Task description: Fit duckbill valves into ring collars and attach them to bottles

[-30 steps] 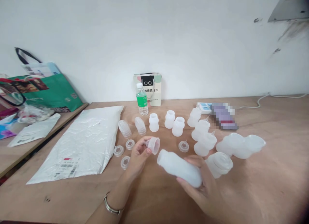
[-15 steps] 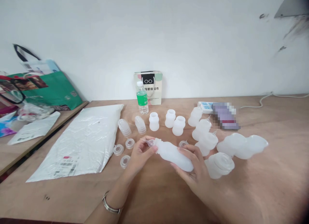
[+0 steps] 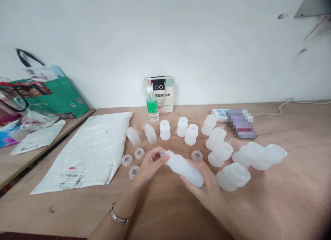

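A translucent white plastic bottle lies tilted between my hands, its neck toward the left. My right hand is wrapped round its body and base. At the neck, my left hand pinches a clear pointed nozzle cap, partly hidden by the fingers. Left of that hand lie loose clear caps, one of them a ring-shaped cap. Beyond my right hand another loose cap rests on the table. White open-necked bottles stand behind, and bottles with pointed tops are to the right.
A large white plastic mailer covers the table's left side. A water bottle and a paper bag stand by the wall. At the right are a blurred purple item, a power strip and joined-looking bottles.
The bottle and my right hand have shifted slightly left and down. The loose cap beyond my right hand now shows fully. My left hand stays pinched at the neck.
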Demonstrator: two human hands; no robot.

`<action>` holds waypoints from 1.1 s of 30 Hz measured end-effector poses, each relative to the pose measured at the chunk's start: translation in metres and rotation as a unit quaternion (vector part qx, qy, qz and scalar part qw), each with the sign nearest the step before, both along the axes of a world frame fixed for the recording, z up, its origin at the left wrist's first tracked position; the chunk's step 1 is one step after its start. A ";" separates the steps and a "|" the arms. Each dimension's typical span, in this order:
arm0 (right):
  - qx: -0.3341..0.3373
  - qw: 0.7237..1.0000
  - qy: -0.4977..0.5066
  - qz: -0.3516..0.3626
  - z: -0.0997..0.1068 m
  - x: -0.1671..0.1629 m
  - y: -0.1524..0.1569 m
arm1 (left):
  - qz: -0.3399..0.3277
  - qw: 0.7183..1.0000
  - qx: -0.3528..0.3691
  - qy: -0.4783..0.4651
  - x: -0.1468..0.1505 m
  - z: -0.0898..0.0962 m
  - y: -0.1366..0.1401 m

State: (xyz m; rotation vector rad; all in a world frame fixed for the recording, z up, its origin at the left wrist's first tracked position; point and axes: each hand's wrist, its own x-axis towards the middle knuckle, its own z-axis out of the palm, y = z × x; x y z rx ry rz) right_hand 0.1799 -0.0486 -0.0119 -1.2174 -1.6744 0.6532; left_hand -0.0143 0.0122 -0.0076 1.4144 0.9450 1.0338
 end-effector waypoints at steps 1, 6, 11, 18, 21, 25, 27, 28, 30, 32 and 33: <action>-0.002 1.000 0.013 -0.006 -0.002 0.000 0.000 | 0.000 1.000 -0.002 0.003 0.001 0.000 0.000; -0.279 0.915 0.279 0.083 -0.002 -0.002 0.003 | -0.081 0.994 -0.018 -0.071 0.001 0.008 -0.009; -0.411 0.769 0.470 0.134 0.003 -0.010 0.006 | -0.115 0.980 -0.019 -0.159 0.004 0.009 -0.013; -0.402 0.733 0.533 0.130 0.003 -0.011 0.005 | 0.041 0.984 -0.068 -0.159 0.012 -0.005 -0.004; -0.400 0.737 0.533 0.113 0.002 -0.012 0.004 | 0.027 0.984 -0.063 -0.162 0.014 -0.007 -0.005; -0.404 0.730 0.538 0.119 0.001 -0.013 0.003 | 0.049 0.989 -0.050 -0.129 0.014 -0.007 -0.004; -0.389 0.743 0.534 0.111 0.002 -0.013 0.002 | 0.075 0.988 -0.037 -0.129 0.013 -0.007 -0.003; -0.378 0.756 0.523 0.107 0.003 -0.014 0.001 | 0.073 0.988 -0.024 -0.131 0.013 -0.006 -0.003; -0.357 0.781 0.500 0.109 0.004 -0.014 0.001 | 0.050 0.991 -0.006 -0.124 0.012 -0.005 -0.004; -0.382 0.773 0.490 0.129 0.004 -0.015 0.001 | 0.022 0.994 -0.010 -0.104 0.012 -0.002 -0.007; -0.417 0.753 0.488 0.142 0.004 -0.015 0.001 | 0.012 0.995 -0.019 -0.097 0.012 -0.001 -0.008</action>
